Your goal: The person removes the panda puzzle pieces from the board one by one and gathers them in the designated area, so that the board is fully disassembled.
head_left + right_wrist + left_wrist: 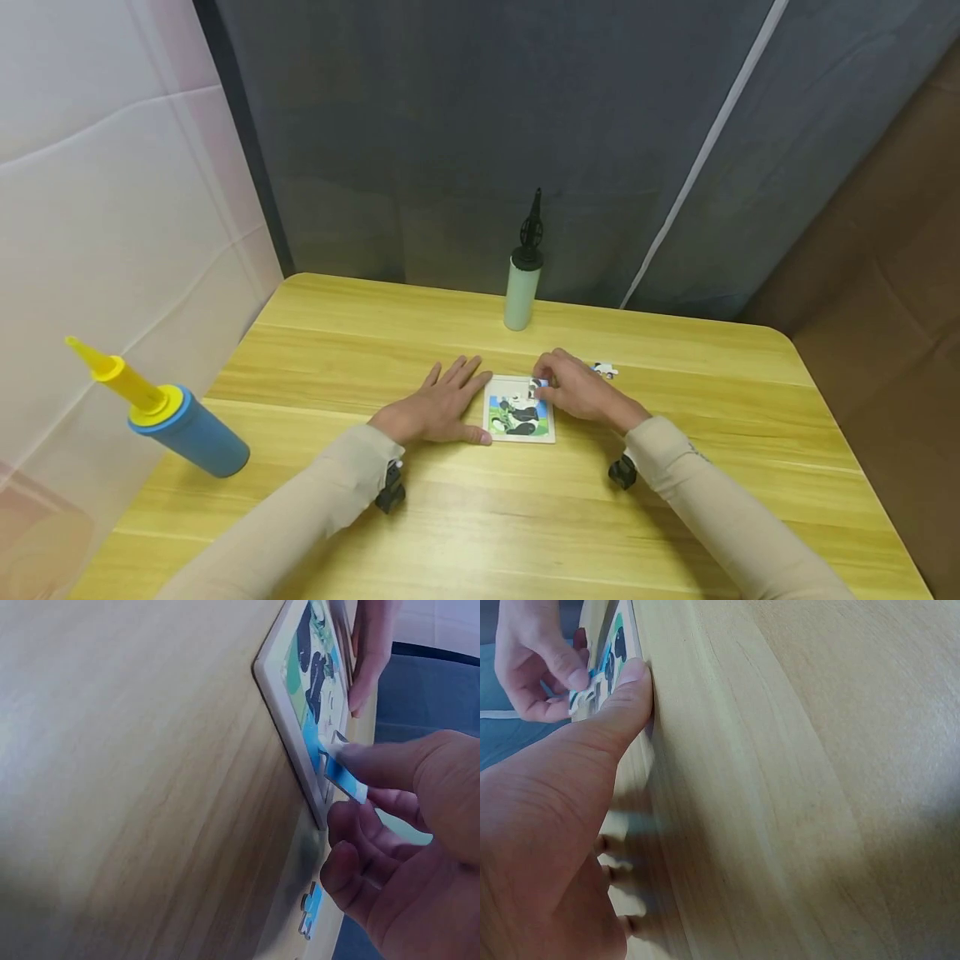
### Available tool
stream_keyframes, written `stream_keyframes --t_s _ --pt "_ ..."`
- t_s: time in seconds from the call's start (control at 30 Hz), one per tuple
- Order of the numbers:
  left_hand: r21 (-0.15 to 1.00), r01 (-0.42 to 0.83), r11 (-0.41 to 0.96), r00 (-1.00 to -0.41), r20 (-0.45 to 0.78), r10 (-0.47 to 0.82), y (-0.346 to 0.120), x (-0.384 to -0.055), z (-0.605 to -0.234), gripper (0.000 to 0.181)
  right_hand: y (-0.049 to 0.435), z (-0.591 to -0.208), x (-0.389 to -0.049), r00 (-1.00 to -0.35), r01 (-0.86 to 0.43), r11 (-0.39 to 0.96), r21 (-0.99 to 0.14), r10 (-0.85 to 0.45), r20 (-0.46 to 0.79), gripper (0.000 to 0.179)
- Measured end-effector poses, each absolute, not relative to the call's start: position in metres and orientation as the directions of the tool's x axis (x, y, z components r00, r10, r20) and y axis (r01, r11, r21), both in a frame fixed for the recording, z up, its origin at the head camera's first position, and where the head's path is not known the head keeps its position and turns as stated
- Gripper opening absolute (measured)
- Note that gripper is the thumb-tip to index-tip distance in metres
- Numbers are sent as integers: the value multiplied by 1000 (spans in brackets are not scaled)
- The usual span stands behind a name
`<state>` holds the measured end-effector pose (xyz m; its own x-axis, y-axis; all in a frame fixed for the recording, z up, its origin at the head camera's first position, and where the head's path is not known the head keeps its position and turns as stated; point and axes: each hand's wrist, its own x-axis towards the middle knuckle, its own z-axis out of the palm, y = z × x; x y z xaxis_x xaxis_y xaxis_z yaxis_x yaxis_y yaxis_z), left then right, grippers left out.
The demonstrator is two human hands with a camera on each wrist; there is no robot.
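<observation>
Bracing the board (508,387), likely against sliding, left hand (446,407) lies spread at its edge; right hand (579,389) pinches a tilted piece (344,779).

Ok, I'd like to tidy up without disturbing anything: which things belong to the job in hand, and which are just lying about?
In the job:
- board, left hand at its left edge
- held piece, pinched by the right hand
- loose piece, right of the board

Seemingly just lying about:
- blue pump, far left
- green pump, beyond the board
</observation>
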<state>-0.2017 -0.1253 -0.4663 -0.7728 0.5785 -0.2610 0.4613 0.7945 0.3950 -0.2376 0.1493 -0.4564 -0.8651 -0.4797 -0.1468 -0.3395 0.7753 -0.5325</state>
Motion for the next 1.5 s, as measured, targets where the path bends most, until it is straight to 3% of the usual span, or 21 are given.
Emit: stream_keyframes --t_s 0.1,0.33,0.73,1.5 --pt "394 460 796 -774 -262 576 -125 -202 -467 107 151 -456 -238 -867 -299 746 -596 -473 -158 8" --pt "388 455 802 -776 -270 570 -125 -203 -468 108 156 -450 -238 -861 -276 690 -669 -487 -148 7" --pt "388 463 797 -772 -265 578 -125 -202 -468 107 179 -436 -246 -884 -297 697 -653 -459 -88 8" --pt "398 469 788 -770 -253 586 -128 -201 -466 106 268 -428 -264 -925 -207 733 -648 -362 -115 12"
